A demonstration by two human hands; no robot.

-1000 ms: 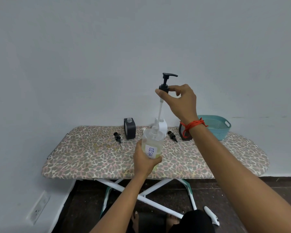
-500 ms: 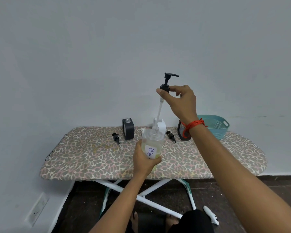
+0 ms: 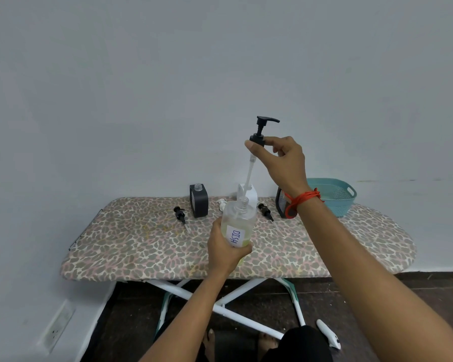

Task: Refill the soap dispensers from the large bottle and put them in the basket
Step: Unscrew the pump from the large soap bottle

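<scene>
Head view, left hand grip wrapped round clear bottle in front of bench, right hand grip pinching black pump held high, its tube reaching into bottle neck, teal basket far right on bench.

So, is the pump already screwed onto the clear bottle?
No, the right hand holds the pump lifted above the clear bottle, its tube exposed.

White label on the clear bottle I hold in my left hand reads "DISH", handwritten, turned sideways.
</scene>
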